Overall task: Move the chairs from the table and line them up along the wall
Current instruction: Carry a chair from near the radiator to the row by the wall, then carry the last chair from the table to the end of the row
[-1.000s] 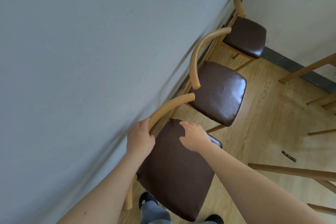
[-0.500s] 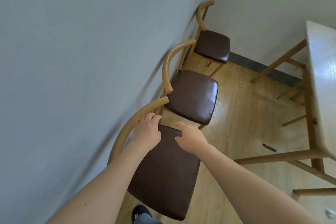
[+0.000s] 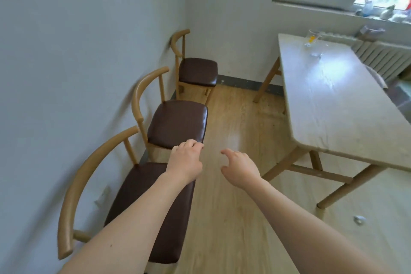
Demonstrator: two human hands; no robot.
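Three wooden chairs with curved backs and dark brown seats stand in a row against the left wall: the nearest chair (image 3: 142,187), the middle chair (image 3: 178,122) and the far chair (image 3: 196,71) in the corner. My left hand (image 3: 185,161) hovers over the front corner of the nearest seat, fingers loosely curled, holding nothing. My right hand (image 3: 239,165) is out over the floor, fingers apart and empty. The pale wooden table (image 3: 333,95) stands to the right.
A glass (image 3: 312,38) and small clear bits lie on the far end of the table. A radiator (image 3: 387,55) runs under the window at the back right. A small shiny object (image 3: 359,220) lies on the floor by a table leg. Wooden floor lies between chairs and table.
Both hands have let go of the nearest chair and lifted off it, moving right. The view has swung up and right, bringing the table and window into sight.
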